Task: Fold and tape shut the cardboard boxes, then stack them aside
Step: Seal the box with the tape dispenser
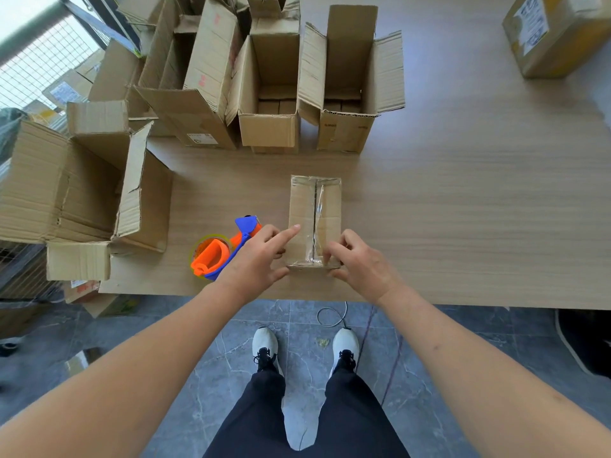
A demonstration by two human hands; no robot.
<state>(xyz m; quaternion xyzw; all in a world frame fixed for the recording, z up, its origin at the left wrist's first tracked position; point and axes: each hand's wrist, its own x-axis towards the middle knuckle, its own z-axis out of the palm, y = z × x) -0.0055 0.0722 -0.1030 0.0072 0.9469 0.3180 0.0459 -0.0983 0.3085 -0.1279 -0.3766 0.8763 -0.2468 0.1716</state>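
Observation:
A small closed cardboard box (314, 206) stands near the front edge of the wooden table (463, 200), with clear tape running along its top seam. My left hand (258, 259) is at the box's near left edge, its index finger stretched out onto the top and the thumb at the near side. My right hand (357, 259) has its fingers curled at the near right corner, pressing on the tape end. An orange and blue tape dispenser (220, 251) lies on the table just left of my left hand.
Two open boxes (271, 84) (347, 81) stand behind the closed one, with more open boxes at the back left (185, 71) and a large one at the left edge (79, 190). A taped parcel (555, 34) sits far right. My feet stand on grey tiles below.

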